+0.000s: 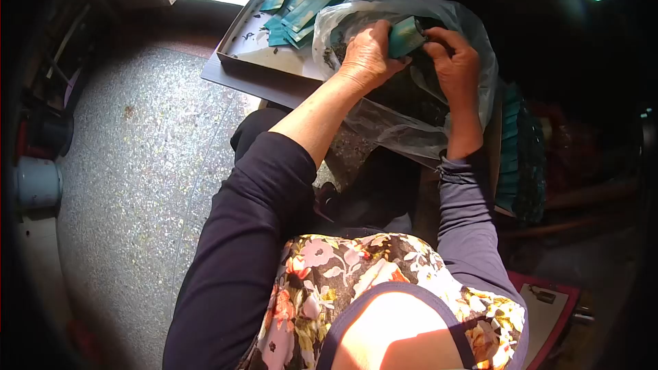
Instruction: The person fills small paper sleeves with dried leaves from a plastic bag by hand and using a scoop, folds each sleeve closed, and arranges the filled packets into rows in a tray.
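My left hand [370, 55] is closed around a small teal packet [406, 38], tilted with its dark open end toward the right. At that end my right hand [454, 62] has its fingers and thumb pinched together; what they hold, if anything, is hidden. Both hands are over a clear plastic bag [473, 24] spread wide, with dark, crumbly dried leaves [425, 106] inside. To the left of the bag, a shallow box lid or tray [236, 34] carries a pile of flat teal packets [312, 7] and scattered dark bits.
More teal packets [508, 151] stand in a row right of the bag. A clipboard-like red board [565, 308] lies at lower right. A white bucket [40, 181] stands at far left on the speckled floor [144, 164]. The right side is deep in shadow.
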The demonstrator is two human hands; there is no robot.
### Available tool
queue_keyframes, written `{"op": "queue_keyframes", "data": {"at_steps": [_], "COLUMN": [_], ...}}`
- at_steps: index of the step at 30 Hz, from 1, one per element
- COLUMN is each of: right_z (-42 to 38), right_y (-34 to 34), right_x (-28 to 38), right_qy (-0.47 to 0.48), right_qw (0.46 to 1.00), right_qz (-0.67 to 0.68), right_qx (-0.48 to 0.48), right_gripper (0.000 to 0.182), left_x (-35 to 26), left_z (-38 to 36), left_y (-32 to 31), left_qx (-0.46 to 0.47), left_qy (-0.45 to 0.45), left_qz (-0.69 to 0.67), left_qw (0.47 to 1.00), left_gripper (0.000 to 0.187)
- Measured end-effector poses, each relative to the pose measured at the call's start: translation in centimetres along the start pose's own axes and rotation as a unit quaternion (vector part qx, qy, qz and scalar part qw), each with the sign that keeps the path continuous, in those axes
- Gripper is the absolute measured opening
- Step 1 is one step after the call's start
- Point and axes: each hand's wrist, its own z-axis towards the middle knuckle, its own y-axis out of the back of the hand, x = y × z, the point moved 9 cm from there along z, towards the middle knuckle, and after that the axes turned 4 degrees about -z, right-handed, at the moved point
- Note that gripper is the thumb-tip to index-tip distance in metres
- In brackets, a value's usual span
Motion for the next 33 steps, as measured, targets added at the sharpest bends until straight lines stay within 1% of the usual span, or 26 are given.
{"op": "queue_keyframes", "data": {"at_steps": [2,3,4,6,8,10,11,12,14,15,17,19,21,22,24,25,27,30,32,33], "right_z": [-0.1,0.2,0.2,-0.4,-0.4,-0.3,-0.2,-0.1,0.2,0.2,0.4,0.2,0.0,-0.1,-0.2,-0.4,-0.5,-0.2,0.4,0.7], "right_y": [-1.4,-1.1,-1.8,-2.3,-2.1,-2.6,-3.1,-3.0,-3.0,-2.9,-2.7,-2.8,-2.0,-1.9,-1.4,-1.4,-0.9,-0.4,0.2,0.7], "right_x": [-0.1,-0.1,0.1,-0.3,-0.2,-1.5,-1.6,-1.1,0.9,0.7,0.3,0.3,0.7,0.9,2.4,2.6,3.1,2.8,1.7,1.4], "right_qy": [-0.063,-0.054,-0.054,-0.119,-0.118,-0.131,-0.119,-0.119,-0.069,-0.072,-0.06,-0.049,-0.039,-0.04,0.016,0.016,0.036,0.035,0.026,0.024], "right_qw": [0.996,0.997,0.997,0.985,0.986,0.979,0.976,0.976,0.988,0.989,0.989,0.99,0.992,0.993,0.997,0.997,0.998,0.998,0.999,0.998], "right_qz": [0.062,0.04,0.047,0.12,0.115,0.155,0.173,0.173,0.1,0.082,0.075,0.069,0.082,0.081,0.024,0.024,0.026,0.047,0.044,0.055], "right_qx": [0.029,0.025,0.023,0.019,0.006,0.019,0.054,0.054,0.099,0.104,0.109,0.116,0.082,0.082,0.069,0.069,0.034,0.018,0.008,0.001], "right_gripper": [0.018,0.02,0.02,0.022,0.021,0.02,0.018,0.018,0.015,0.015,0.017,0.018,0.02,0.02,0.022,0.022,0.022,0.02,0.018,0.018], "left_x": [-0.9,-0.9,-0.8,-0.4,-0.3,-0.4,-0.6,-0.8,-1.1,-1.0,-1.4,-1.4,-1.5,-1.5,-1.7,-1.8,-2.0,-2.5,-2.9,-1.7], "left_z": [-0.2,-0.1,0.1,0.0,0.1,0.1,0.0,-0.1,-0.1,0.0,0.1,0.0,0.1,0.2,0.1,0.1,0.0,-0.2,-0.5,-0.2], "left_y": [0.7,0.2,0.7,0.9,1.1,1.1,1.1,1.5,1.8,1.6,1.4,1.1,1.3,1.3,1.1,1.1,1.1,1.0,2.7,2.6], "left_qx": [-0.015,-0.027,-0.035,-0.038,-0.051,-0.057,-0.062,-0.063,-0.048,-0.048,-0.046,-0.05,-0.054,-0.042,-0.028,-0.022,-0.017,-0.003,-0.079,-0.055], "left_qy": [-0.031,-0.023,-0.03,-0.029,-0.038,-0.055,-0.073,-0.072,-0.054,-0.054,-0.085,-0.082,-0.08,-0.079,-0.078,-0.08,-0.083,-0.079,-0.103,-0.031], "left_qz": [0.002,-0.015,-0.007,-0.004,-0.014,0.006,0.027,0.028,0.005,0.004,0.021,0.01,0.0,-0.022,-0.046,-0.054,-0.062,-0.093,0.003,0.012], "left_qw": [0.999,0.999,0.999,0.999,0.998,0.997,0.995,0.995,0.997,0.997,0.995,0.995,0.995,0.996,0.996,0.995,0.995,0.992,0.992,0.998], "left_gripper": [0.055,0.055,0.056,0.056,0.058,0.058,0.057,0.057,0.056,0.056,0.056,0.057,0.058,0.058,0.058,0.058,0.059,0.063,0.069,0.074]}}
